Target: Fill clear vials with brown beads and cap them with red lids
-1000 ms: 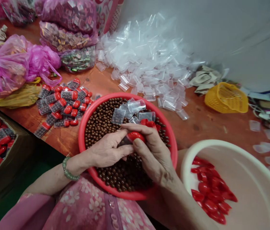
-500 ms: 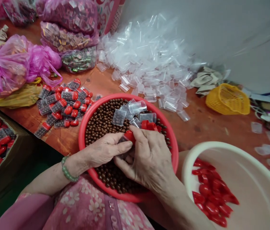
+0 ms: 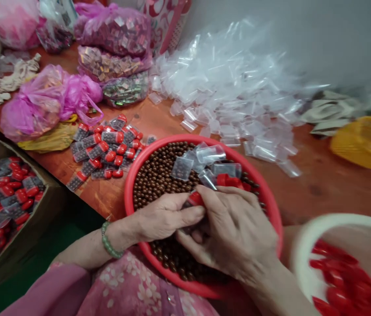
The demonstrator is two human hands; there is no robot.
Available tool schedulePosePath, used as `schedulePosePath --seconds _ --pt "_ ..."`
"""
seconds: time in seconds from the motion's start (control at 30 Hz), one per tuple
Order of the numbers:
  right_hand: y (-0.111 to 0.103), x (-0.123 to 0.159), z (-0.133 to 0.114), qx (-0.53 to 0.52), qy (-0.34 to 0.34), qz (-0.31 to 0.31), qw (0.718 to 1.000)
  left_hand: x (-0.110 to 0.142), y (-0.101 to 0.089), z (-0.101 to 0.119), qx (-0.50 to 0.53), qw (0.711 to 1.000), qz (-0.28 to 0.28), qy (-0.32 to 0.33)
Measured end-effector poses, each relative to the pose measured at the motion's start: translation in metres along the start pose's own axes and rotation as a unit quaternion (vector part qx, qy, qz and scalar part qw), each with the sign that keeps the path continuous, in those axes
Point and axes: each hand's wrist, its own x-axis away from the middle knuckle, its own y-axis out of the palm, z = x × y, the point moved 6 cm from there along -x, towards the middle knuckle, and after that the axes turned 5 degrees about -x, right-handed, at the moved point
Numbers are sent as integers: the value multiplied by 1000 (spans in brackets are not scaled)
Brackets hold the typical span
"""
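Red-capped vial [image 3: 192,201] between two hands [image 3: 165,217] [image 3: 233,232]

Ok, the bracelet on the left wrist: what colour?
Pale green beaded bracelet, best seen in the head view.

Right side: the orange wooden tabletop [image 3: 320,191] shows between the red plastic basin [image 3: 272,210] and the white basin [image 3: 343,221], a gap our right hand [image 3: 231,232] could pass through.
Left side: filled red-capped vials [image 3: 108,149] and a cardboard box [image 3: 45,210] lie beyond our left hand [image 3: 169,215].
Ahead: loose clear vials [image 3: 234,101] stand in our way.
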Motion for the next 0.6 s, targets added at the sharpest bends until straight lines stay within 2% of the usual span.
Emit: schedulePosePath --seconds 0.1,0.17,0.23,0.27,0.33,0.37,0.4,0.47,0.5,0.53,0.6 --pt "1 -7 -4 -11 -11 -8 1000 6 3 8 -26 1000 8 7" --pt "2 -12 -4 -25 0 -18 1000 12 2 22 -89 995 40 36" --pt "3 -16 -1 -53 12 -43 998 21 -4 42 -200 972 96 81" --pt "4 -16 4 -69 21 -58 996 27 -12 53 -269 948 135 104" --pt "1 -9 21 -83 67 -79 991 40 -37 79 -393 876 235 153" --pt "-3 -2 33 -75 102 -81 989 47 -54 93 -459 819 296 176" --pt "-8 7 45 -61 136 -77 986 54 -73 107 -525 745 359 201" --pt "-17 28 65 -36 193 -68 978 60 -111 126 -640 592 449 196" --pt "-20 37 71 -35 209 -65 975 60 -130 132 -676 533 475 184" --pt "-21 46 74 -43 218 -63 973 59 -146 136 -699 492 488 174" --pt "-19 56 74 -68 227 -67 969 52 -168 138 -729 467 473 162"
